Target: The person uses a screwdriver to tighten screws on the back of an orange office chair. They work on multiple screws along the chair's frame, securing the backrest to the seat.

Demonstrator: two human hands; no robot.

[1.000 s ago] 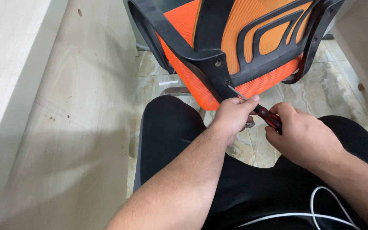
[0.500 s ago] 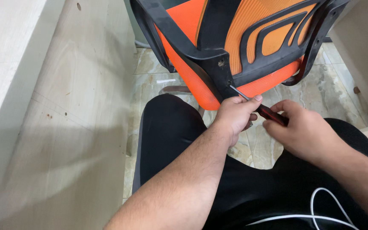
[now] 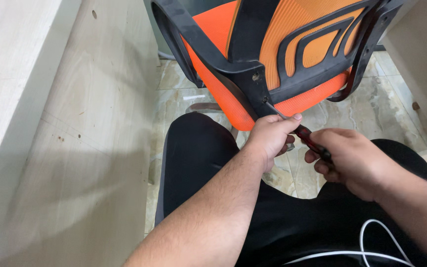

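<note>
Head: orange chair (image 3: 297,54) above screwdriver (image 3: 308,139)

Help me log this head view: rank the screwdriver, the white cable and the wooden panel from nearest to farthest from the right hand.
1. Screwdriver: inside the right hand, handle in its grip.
2. White cable: below the hand, on the lap.
3. Wooden panel: far left, beyond the left arm.
</note>
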